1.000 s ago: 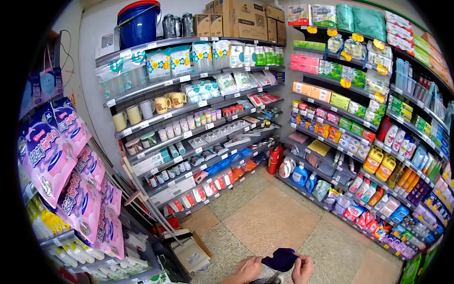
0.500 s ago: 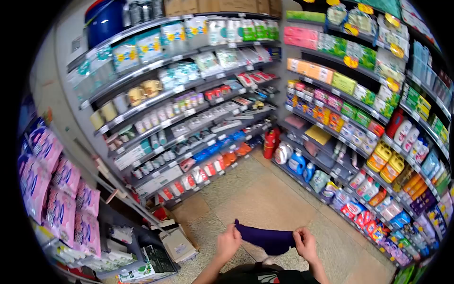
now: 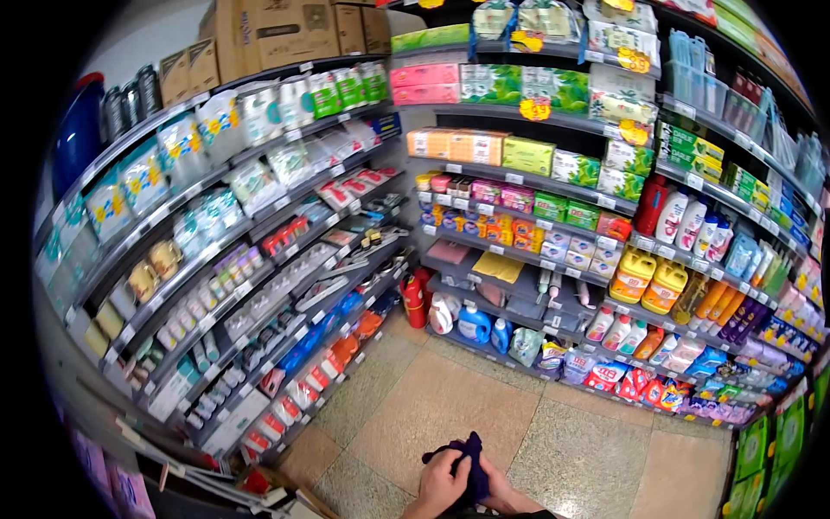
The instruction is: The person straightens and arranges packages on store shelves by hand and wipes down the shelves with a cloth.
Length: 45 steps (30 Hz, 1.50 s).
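Note:
A dark purple cloth [image 3: 472, 450] is bunched up low in the middle of the head view, above the tiled floor. My left hand [image 3: 443, 483] is closed on its left side, fingers curled over the fabric. On the other side my right hand [image 3: 499, 487] grips the same cloth, its fingers partly hidden behind it. The two hands are close together, and folds of the fabric stick up between and above them.
Stocked shelves [image 3: 285, 199] run along the left, meeting more shelves [image 3: 519, 199] at the back and right. A red fire extinguisher [image 3: 414, 300] stands in the corner. Yellow jugs [image 3: 634, 275] sit on the right shelves. Cardboard boxes [image 3: 290, 35] top the left unit.
The cloth was stretched flat between my spread hands; now it is bunched and my hands are together. My view has turned to the right, toward the back and right shelves.

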{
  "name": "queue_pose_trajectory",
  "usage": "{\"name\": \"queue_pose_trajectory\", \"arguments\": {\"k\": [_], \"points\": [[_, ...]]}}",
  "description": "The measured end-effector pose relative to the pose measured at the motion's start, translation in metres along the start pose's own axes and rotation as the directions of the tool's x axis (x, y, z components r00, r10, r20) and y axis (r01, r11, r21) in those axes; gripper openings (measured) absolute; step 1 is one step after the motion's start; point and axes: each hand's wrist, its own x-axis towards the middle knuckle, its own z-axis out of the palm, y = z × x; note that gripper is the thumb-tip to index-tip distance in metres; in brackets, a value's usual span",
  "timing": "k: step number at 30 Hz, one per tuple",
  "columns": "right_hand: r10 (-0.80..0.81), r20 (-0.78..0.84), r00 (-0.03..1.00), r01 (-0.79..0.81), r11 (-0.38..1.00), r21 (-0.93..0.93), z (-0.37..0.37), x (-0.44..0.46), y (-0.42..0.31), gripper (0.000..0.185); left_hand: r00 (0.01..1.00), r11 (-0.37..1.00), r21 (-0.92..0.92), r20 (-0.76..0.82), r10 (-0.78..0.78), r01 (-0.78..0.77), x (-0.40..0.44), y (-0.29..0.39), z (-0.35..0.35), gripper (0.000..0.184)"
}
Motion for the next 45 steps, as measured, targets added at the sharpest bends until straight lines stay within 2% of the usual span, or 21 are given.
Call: {"name": "queue_pose_trajectory", "arguments": {"k": [1,2,4,5,8,9,10,14,19,23,27,30,31,32,34,36,37,39,40,44,45], "points": [[0.035,-0.083,0.996,-0.024,0.992,0.124,-0.003,0.008,-0.003,0.051,0.995,0.995,-0.001,-0.014,0.102,-0.102,0.005,-0.004,0.006,0.016],[0.020,-0.094,0.995,-0.007,0.991,0.133,-0.010,0.020,-0.008,0.051,0.991,0.991,-0.025,0.029,0.131,-0.130,0.011,-0.005,0.008,0.018],[-0.151,0.201,0.968,0.048,0.896,0.441,-0.026,0.045,-0.015,0.052,0.968,0.966,0.074,0.056,0.244,-0.247,0.030,-0.005,0.008,0.023],[-0.154,0.180,0.972,0.072,0.916,0.396,-0.018,0.050,-0.028,0.053,0.957,0.952,0.097,0.059,0.285,-0.290,0.041,-0.012,0.006,0.026],[-0.188,0.193,0.963,0.090,0.900,0.427,0.000,0.074,-0.058,0.054,0.945,0.937,0.131,0.082,0.315,-0.324,0.081,-0.017,0.000,0.055],[-0.190,0.093,0.977,0.162,0.954,0.251,0.022,0.074,-0.067,0.055,0.949,0.947,0.076,0.075,0.307,-0.313,0.090,-0.024,0.005,0.063],[-0.226,0.078,0.971,0.216,0.969,0.124,0.031,0.079,-0.065,0.059,0.939,0.941,0.072,0.130,0.319,-0.330,0.097,-0.035,0.016,0.072],[-0.191,0.077,0.978,0.185,0.979,0.084,0.035,0.127,-0.070,0.063,0.901,0.936,-0.113,0.254,0.351,-0.333,0.108,-0.053,0.042,0.068],[-0.433,-0.062,0.899,0.434,0.901,0.005,0.051,0.189,-0.112,0.060,0.884,0.917,-0.233,0.271,0.381,-0.323,0.133,-0.062,0.058,0.063],[-0.539,-0.111,0.835,0.537,0.842,-0.048,0.049,0.217,-0.152,0.058,0.878,0.908,-0.281,0.280,0.388,-0.311,0.163,-0.072,0.075,0.059],[-0.644,-0.165,0.747,0.643,0.763,-0.065,0.033,0.233,-0.202,0.056,0.876,0.894,-0.302,0.253,0.411,-0.332,0.196,-0.080,0.096,0.055],[-0.726,-0.192,0.661,0.730,0.681,-0.064,0.018,0.237,-0.248,0.055,0.878,0.871,-0.233,0.111,0.466,-0.433,0.231,-0.075,0.113,0.052],[-0.751,-0.196,0.631,0.755,0.652,-0.065,0.013,0.237,-0.264,0.055,0.772,0.850,-0.378,0.387,0.504,-0.366,0.249,-0.075,0.096,0.068],[-0.768,-0.188,0.612,0.772,0.632,-0.070,0.007,0.236,-0.281,0.055,0.759,0.800,-0.466,0.339,0.556,-0.378,0.268,-0.077,0.110,0.062],[-0.790,-0.170,0.589,0.791,0.606,-0.080,-0.002,0.234,-0.314,0.054,0.726,0.803,-0.430,0.377,0.575,-0.412,0.313,-0.067,0.105,0.060],[-0.794,-0.141,0.591,0.790,0.605,-0.099,-0.010,0.233,-0.343,0.054,0.737,0.760,-0.366,0.235,0.634,-0.537,0.361,-0.088,0.131,0.056],[-0.795,-0.122,0.595,0.786,0.606,-0.117,-0.015,0.233,-0.357,0.054,0.797,0.771,-0.334,0.087,0.597,-0.542,0.383,-0.076,0.135,0.043],[-0.805,0.002,0.593,0.790,0.581,-0.195,-0.036,0.237,-0.383,0.048,0.731,0.753,-0.241,0.189,0.655,-0.612,0.460,-0.057,0.107,0.049],[-0.803,0.104,0.587,0.796,0.548,-0.259,-0.050,0.239,-0.398,0.043,0.741,0.753,-0.195,0.143,0.656,-0.629,0.482,-0.050,0.101,0.045],[-0.833,0.059,0.551,0.806,0.512,-0.296,0.000,0.220,-0.433,0.029,0.746,0.747,-0.142,0.073,0.662,-0.649,0.535,-0.034,0.098,0.042],[-0.882,0.078,0.465,0.862,0.431,-0.267,0.002,0.221,-0.438,0.023,0.726,0.728,-0.125,0.068,0.684,-0.674,0.544,-0.036,0.101,0.042]]}}
